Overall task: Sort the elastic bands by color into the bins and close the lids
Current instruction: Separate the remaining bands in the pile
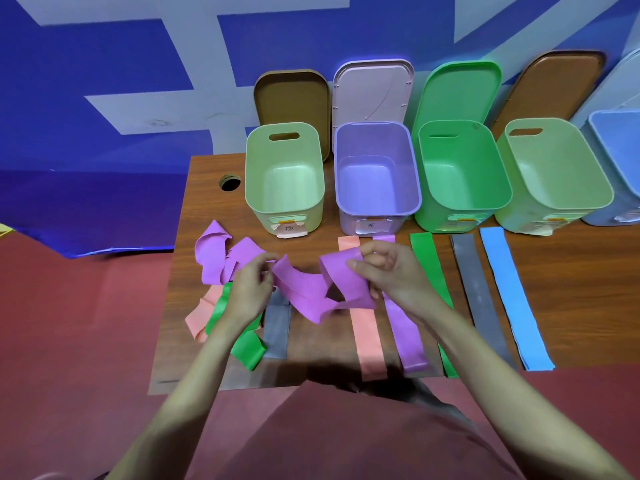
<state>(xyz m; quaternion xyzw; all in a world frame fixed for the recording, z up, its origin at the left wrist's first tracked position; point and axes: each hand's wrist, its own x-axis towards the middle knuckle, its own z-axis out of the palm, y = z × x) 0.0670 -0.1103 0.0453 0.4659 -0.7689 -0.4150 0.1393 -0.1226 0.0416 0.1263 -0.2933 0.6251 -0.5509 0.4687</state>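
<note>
Both hands (391, 271) gripping purple band (304, 292)

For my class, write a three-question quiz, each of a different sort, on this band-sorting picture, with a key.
1. True or false: the purple bin already has bands in it.
2. Multiple choice: the purple band is held by A) the left hand only, B) the right hand only, C) both hands.
3. Fill in: of the flat bands to the right of the hands, the one farthest right is the ____ band.

Key:
1. False; the bin looks empty, and its pink lid leans open behind it.
2. C; each hand pinches the band above the table.
3. Blue; the grey band and green band lie left of it.
</note>
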